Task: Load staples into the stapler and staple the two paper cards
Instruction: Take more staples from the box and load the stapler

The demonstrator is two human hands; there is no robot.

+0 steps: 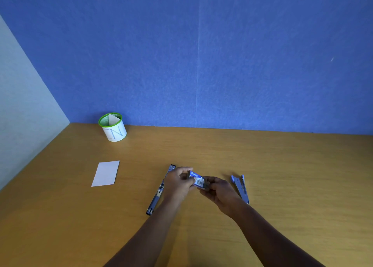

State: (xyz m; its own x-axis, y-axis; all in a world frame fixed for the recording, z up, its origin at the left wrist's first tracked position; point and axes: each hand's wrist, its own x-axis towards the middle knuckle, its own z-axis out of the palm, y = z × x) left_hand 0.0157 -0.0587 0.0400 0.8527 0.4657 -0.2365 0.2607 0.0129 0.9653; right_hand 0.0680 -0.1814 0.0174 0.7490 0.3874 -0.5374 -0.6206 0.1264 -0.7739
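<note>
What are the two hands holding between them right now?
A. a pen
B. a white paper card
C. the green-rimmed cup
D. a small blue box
D: the left hand and right hand both grip the small blue box, while the white card and green-rimmed cup sit untouched on the desk.

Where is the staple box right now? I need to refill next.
In the head view, the staple box is held above the table between the left hand and right hand, with the opened stapler just left.
</note>
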